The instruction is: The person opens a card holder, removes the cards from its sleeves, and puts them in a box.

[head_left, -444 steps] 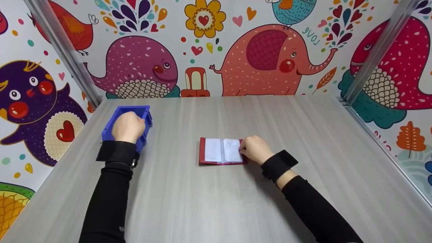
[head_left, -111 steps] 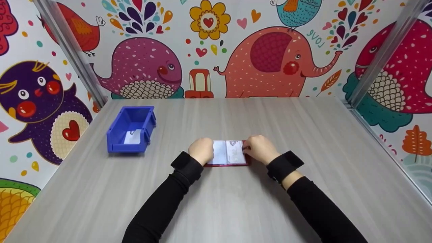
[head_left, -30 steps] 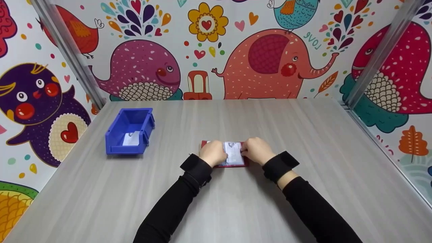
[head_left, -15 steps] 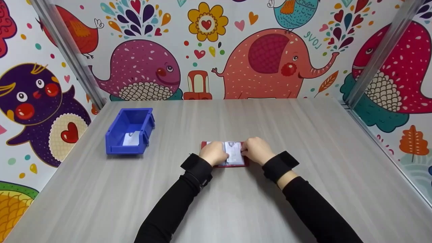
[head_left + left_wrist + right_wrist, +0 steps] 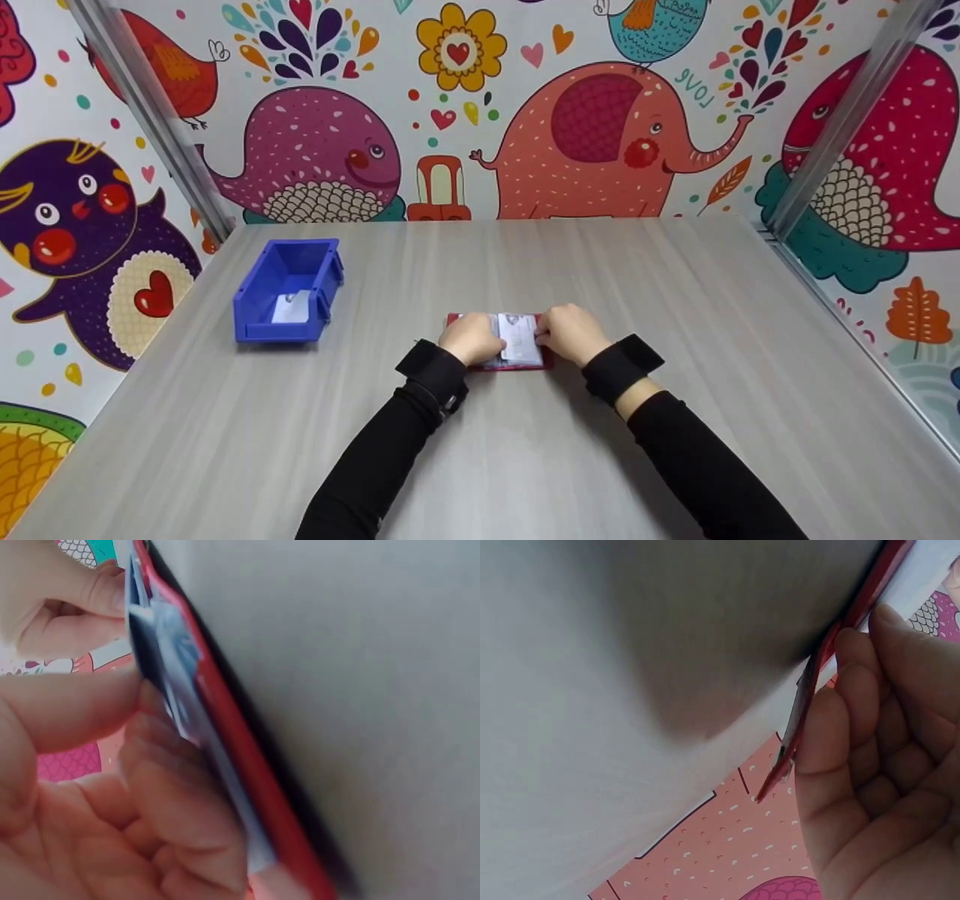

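Observation:
A red card holder (image 5: 510, 368) lies spread open on the table, with clear sleeves inside. On its right page is a white printed card (image 5: 519, 339). My left hand (image 5: 471, 339) covers most of the left page and pinches the card at its left edge, by the fold. The left wrist view shows thumb and finger together at the pale layers above the red cover (image 5: 232, 739). At the other side, my right hand (image 5: 571, 335) pinches the holder's right edge, thumb on the page and fingers against the cover (image 5: 804, 709).
A blue bin (image 5: 276, 332) stands at the back left of the table (image 5: 600, 465), with a white card (image 5: 291, 307) inside. Patterned walls (image 5: 585, 135) enclose the back and sides.
Earliest, my left hand was in the blue bin; later it came to the holder, and a printed card shows on the right page. Over the last second the hands hardly move.

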Available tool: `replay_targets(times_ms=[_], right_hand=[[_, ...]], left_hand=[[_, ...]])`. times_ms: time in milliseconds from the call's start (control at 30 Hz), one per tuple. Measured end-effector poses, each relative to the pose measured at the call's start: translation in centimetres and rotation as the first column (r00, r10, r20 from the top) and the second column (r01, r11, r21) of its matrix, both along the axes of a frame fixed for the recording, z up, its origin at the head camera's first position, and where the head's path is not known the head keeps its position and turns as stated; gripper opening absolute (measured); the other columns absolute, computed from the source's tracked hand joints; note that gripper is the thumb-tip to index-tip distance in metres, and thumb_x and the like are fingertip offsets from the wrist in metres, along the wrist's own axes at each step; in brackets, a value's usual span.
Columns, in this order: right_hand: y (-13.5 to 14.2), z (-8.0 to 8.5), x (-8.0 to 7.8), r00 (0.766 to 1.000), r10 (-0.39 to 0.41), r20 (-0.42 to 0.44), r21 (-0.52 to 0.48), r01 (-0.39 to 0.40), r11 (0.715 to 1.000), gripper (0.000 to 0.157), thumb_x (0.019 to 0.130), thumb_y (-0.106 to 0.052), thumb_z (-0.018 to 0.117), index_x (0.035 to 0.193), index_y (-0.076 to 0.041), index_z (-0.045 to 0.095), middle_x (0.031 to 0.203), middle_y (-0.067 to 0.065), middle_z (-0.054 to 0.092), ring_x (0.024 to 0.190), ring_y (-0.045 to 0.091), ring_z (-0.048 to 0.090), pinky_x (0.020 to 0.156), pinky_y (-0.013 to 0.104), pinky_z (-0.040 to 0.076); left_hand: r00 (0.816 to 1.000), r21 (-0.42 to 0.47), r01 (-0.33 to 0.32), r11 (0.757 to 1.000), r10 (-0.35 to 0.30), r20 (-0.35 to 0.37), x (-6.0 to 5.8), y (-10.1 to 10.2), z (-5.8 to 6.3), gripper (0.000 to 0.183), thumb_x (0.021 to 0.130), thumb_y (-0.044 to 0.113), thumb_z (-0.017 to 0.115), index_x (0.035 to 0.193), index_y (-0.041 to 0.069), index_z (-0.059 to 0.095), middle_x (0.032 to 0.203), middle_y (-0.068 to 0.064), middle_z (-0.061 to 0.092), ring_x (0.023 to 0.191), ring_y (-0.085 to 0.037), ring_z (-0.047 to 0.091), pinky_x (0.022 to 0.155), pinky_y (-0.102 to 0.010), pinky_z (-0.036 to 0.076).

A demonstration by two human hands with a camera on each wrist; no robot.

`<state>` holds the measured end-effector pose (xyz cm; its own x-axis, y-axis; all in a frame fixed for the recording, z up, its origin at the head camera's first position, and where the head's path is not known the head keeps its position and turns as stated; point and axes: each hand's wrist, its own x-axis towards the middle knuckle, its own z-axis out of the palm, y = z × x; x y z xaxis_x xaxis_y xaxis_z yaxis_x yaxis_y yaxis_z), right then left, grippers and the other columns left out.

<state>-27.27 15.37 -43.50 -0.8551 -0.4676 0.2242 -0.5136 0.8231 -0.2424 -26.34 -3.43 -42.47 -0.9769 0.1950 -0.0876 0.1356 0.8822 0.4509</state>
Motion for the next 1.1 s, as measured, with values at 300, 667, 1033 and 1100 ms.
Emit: replay_targets(times_ms=[300,667,1033,1100], right_hand=[[0.0,0.1,0.1,1.0,0.003,0.003,0.015,-0.003,1.0,0.005,0.08,-0.007,0.08,0.077,-0.005,0.077,0.076,0.005,0.071,0.07,0.026,0.065,0.068,0.041,0.053],[0.0,0.0,0.1,0.999,0.02,-0.032,-0.005,-0.02,1.0,0.007,0.078,-0.005,0.08,0.073,-0.005,0.075,0.073,0.005,0.07,0.068,0.026,0.064,0.067,0.041,0.053],[0.1,-0.1,0.1,0.999,0.033,-0.037,-0.008,-0.033,0.999,0.007,0.079,-0.004,0.08,0.074,-0.004,0.075,0.074,0.006,0.07,0.069,0.026,0.065,0.068,0.041,0.053],[0.1,-0.1,0.0,0.999,0.036,-0.037,-0.01,-0.036,0.999,0.007,0.079,-0.004,0.08,0.073,-0.004,0.075,0.074,0.006,0.07,0.069,0.026,0.065,0.068,0.041,0.053]], left_hand=[[0.999,0.061,0.0,0.998,-0.002,0.041,-0.3,-1.2,0.3,0.017,0.08,0.022,0.07,0.076,0.009,0.061,0.083,-0.005,0.062,0.072,-0.02,0.054,0.07,-0.036,0.048],[0.992,0.186,-0.043,0.982,0.019,0.128,-0.5,-3.0,0.7,0.02,0.077,0.013,0.067,0.065,0.015,0.051,0.063,0.002,0.051,0.051,-0.011,0.045,0.047,-0.024,0.037],[0.998,0.188,-0.05,0.981,0.041,0.052,-0.4,-4.3,1.2,0.029,0.073,0.012,0.06,0.055,0.019,0.039,0.057,0.004,0.041,0.052,-0.014,0.041,0.049,-0.027,0.034],[0.999,0.167,-0.043,0.985,0.041,0.02,-0.3,-4.5,1.3,0.029,0.073,0.013,0.059,0.055,0.019,0.037,0.057,0.005,0.038,0.053,-0.015,0.04,0.051,-0.028,0.032]])
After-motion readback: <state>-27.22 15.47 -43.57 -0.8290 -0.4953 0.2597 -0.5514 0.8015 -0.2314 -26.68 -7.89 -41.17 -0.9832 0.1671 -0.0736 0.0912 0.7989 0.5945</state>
